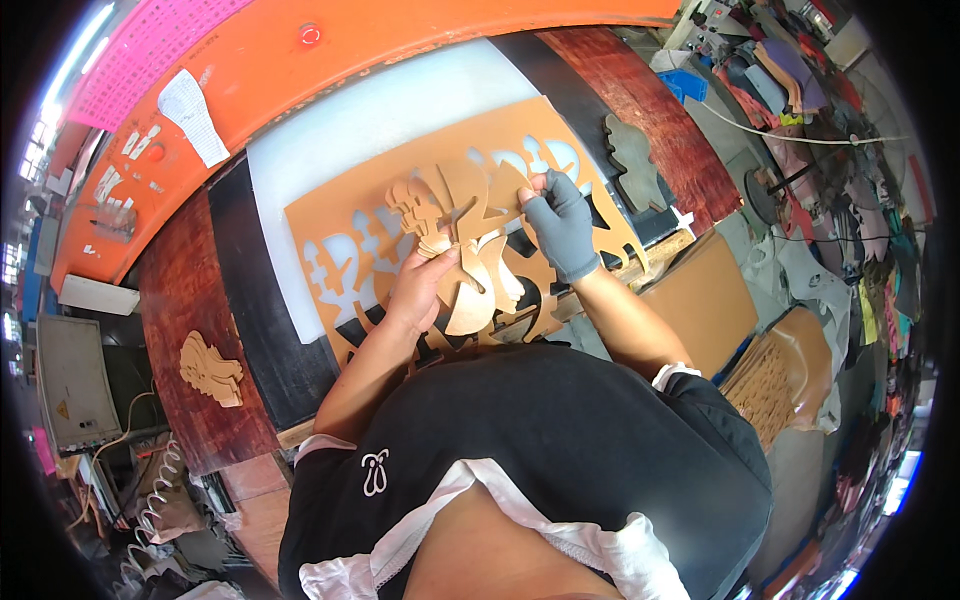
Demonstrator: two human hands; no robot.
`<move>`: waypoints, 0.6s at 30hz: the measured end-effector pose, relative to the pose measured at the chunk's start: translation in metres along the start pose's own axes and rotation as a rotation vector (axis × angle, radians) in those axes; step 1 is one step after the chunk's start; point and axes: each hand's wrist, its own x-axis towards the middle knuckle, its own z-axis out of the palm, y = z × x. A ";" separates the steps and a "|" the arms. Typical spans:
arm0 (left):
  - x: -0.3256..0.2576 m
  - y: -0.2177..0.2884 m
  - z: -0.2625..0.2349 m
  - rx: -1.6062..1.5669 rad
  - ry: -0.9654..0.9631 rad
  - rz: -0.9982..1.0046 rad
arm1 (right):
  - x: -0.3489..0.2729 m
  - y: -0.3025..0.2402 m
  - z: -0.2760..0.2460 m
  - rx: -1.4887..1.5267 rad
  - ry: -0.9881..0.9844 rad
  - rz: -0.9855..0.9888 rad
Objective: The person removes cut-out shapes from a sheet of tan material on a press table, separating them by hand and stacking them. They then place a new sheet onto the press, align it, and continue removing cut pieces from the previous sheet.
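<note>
The tan leather sheet [440, 190], punched through with curved cut-out holes, lay across the white cutting board [330, 130] on the bed of the orange press [420, 40]. Its far edge ran parallel with the board's far edge, well short of it, leaving a bare white strip beyond; its near edge had been cut into ragged strips that hung over the dark front edge of the bed toward the person's black shirt.

The left hand [425, 285], bare, had its fingers closed around a bunch of tan cut leather pieces [470, 285] lifted at the sheet's near middle, more cut shapes fanned up just above it. The right hand [562, 225], in a grey glove, pinched the sheet's webbing between holes, fingers curled shut on the leather, just right of the bunch.

To the left of the sheet, white board and then dark red wooden surface [185, 300] lay open, with only a small stack of tan cut pieces [210, 368] well apart near the left edge. To the right, a grey metal cutting die [632, 160] stood on the red wood close beside the sheet's right corner. Beyond that edge, tan leather sheets [700, 300] were piled lower down.
</note>
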 end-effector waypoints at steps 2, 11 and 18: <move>-0.001 0.000 0.001 -0.018 -0.003 0.020 | 0.000 0.002 0.000 0.050 -0.020 0.029; 0.000 -0.010 -0.005 0.183 -0.174 0.113 | 0.020 0.014 -0.002 0.491 -0.005 0.473; 0.000 -0.011 -0.010 0.269 -0.239 0.036 | 0.035 0.022 0.004 0.143 -0.214 0.260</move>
